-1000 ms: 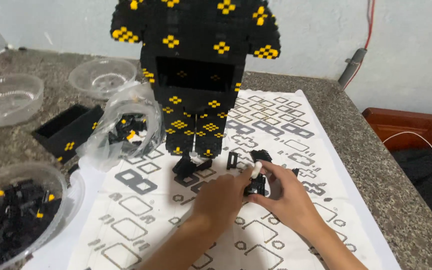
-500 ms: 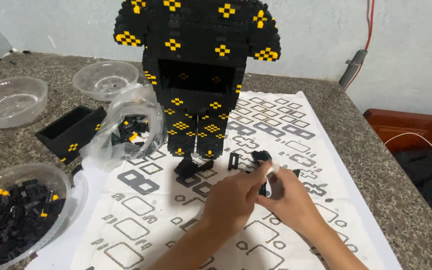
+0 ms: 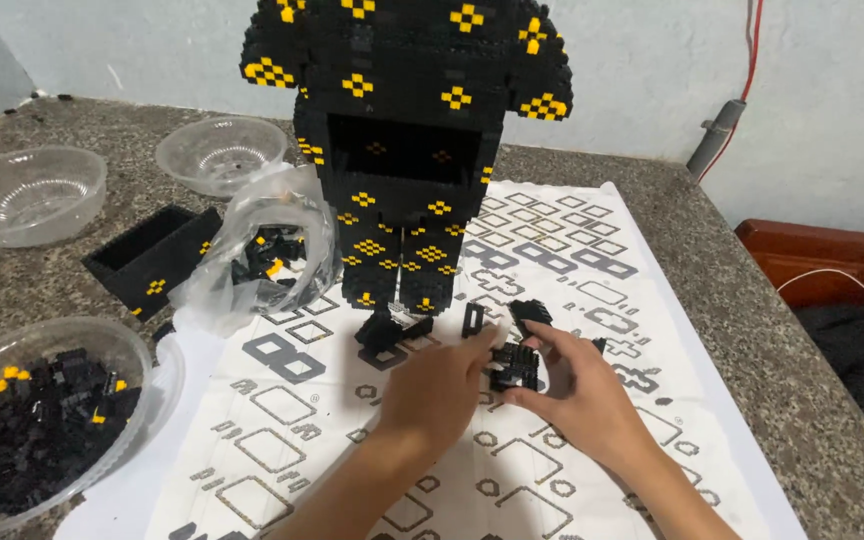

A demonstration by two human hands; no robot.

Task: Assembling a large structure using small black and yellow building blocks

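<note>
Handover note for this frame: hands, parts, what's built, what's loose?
Left hand and right hand both grip a small black brick cluster over the printed sheet.
The tall black-and-yellow brick figure stands upright behind it, its chest cavity open.
Loose black pieces lie at its feet.
Unplaced: bricks in the near-left bowl and the plastic bag.
</note>
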